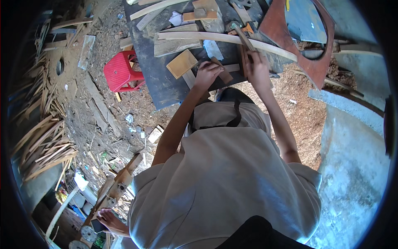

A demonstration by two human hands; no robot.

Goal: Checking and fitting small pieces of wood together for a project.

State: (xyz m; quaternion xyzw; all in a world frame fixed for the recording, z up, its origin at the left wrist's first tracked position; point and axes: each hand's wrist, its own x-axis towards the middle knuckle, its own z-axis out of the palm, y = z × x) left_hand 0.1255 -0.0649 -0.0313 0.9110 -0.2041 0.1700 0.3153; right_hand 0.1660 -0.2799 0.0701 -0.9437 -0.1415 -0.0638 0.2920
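My left hand (208, 74) is at the near edge of the dark work table (163, 89), fingers curled in on the edge of a flat brown piece (222, 70). My right hand (258, 68) is wrapped round the near end of a wooden stick (243, 38) that slants away over a long pale curved wood strip (232, 38). A narrow reddish-brown strip (243, 62) stands beside the right fingers. Left of my left hand lies a yellowish wood block (182, 64). A pale blue scrap (213, 50) rests beyond it.
A reddish-brown wooden frame (275, 20) with a large opening leans at the table's right. A red plastic stool (122, 71) stands at its left. Wood scraps (45, 145) are heaped far left. Another person's hand (111, 222) holds a dark flat object at lower left.
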